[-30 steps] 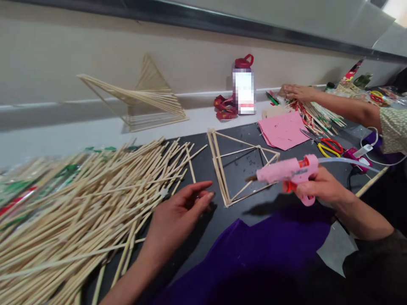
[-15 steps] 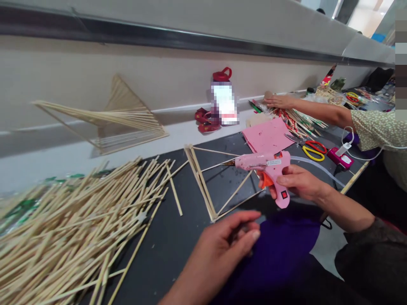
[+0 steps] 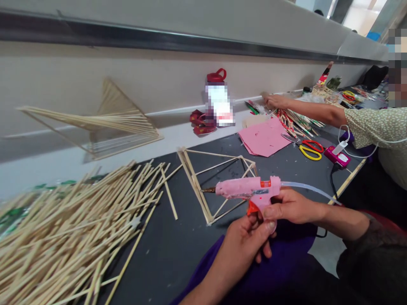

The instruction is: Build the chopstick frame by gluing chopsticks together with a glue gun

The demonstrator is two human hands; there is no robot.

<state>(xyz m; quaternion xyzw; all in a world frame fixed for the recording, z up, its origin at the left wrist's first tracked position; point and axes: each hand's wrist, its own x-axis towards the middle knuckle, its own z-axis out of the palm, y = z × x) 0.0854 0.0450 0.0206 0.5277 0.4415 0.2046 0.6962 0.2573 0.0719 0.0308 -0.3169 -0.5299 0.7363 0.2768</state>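
Observation:
A pink hot glue gun [image 3: 244,188] with an orange trigger is held above the dark table, its nozzle pointing left. My right hand [image 3: 292,206] grips it around the handle from the right. My left hand [image 3: 246,239] is closed at the lower end of the handle, thumb against it, the handle's bottom partly hidden by the fingers. Beneath and behind the gun lies a frame of thin wooden sticks [image 3: 194,188], joined at the corners. A clear glue stick [image 3: 310,186] sticks out of the gun's rear and curves to the right.
A large pile of wooden sticks [image 3: 76,228] covers the left side. Against the wall stands a stick model [image 3: 124,120]. Pink sheets [image 3: 265,136], scissors [image 3: 310,149] and a magenta power adapter [image 3: 337,157] lie at right, near a co-worker's arm [image 3: 311,112].
The glue gun has moved down and left, over the stick frame. My left hand has come rightward from open space and closed on the gun's handle.

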